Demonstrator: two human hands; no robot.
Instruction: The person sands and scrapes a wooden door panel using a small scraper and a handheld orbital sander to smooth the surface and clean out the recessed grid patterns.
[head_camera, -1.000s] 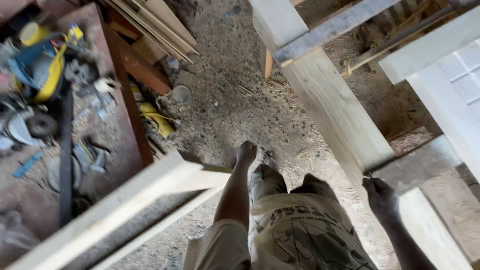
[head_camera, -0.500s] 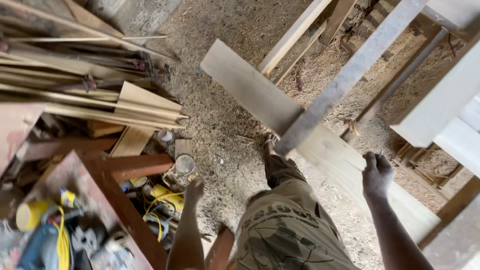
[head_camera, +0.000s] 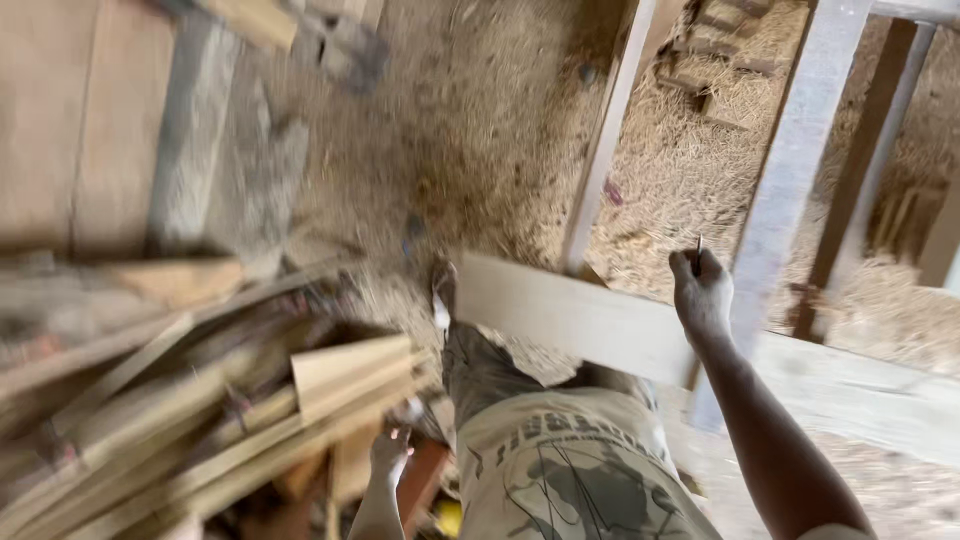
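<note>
Plank: pale cream wood. Shirt: beige, dark line print. Trousers: olive-brown. Floor: tan sawdust. Post: weathered grey. Offcuts: light yellow-tan.

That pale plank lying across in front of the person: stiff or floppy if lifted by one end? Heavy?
The pale plank looks thick and straight, so probably stiff, with little sag. It is long and broad, so likely weighty and awkward from one end. It passes behind the grey post, so it may snag there. The right hand is nearest, closed on a small thin object.

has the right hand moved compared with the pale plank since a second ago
Yes. The right hand, gripping a thin dark pencil-like thing, was near the pale plank edge; now it is raised above it.
</note>
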